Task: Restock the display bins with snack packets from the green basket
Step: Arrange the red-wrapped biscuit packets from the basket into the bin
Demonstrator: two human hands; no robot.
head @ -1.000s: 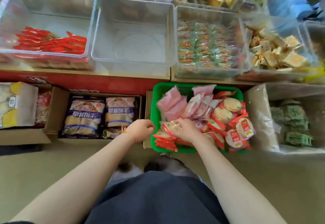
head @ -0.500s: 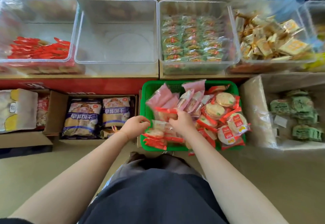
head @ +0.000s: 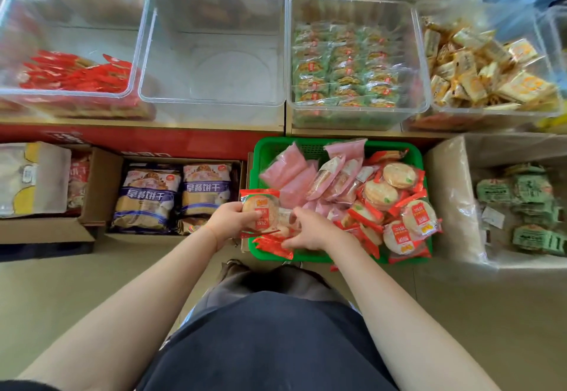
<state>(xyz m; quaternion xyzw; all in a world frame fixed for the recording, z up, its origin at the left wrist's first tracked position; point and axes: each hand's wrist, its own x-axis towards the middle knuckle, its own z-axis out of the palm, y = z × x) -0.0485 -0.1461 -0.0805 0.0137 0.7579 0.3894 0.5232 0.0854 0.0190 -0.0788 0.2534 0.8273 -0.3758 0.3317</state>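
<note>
Slippage is the main risk: the round red-trimmed rice cracker packet (head: 260, 211) that the left hand (head: 228, 222) grips by its near edge is glossy film, held only by thumb and curled fingers, so a quick lift toward the shelf could let it slide out and fall to the floor. The right hand (head: 310, 231), fingers curled down among more red packets at about 6 o'clock in the green plastic mesh basket (head: 306, 146), appears to be gathering them, though what it actually holds cannot be told; a hasty grab could drag loose pink wrapped packets (head: 288, 172) over the rim. The gripped packet sits at 1 o'clock from the left hand, over the basket's 9 o'clock edge. The empty clear plastic bin (head: 214, 68) lies at 12 o'clock, well apart.
</note>
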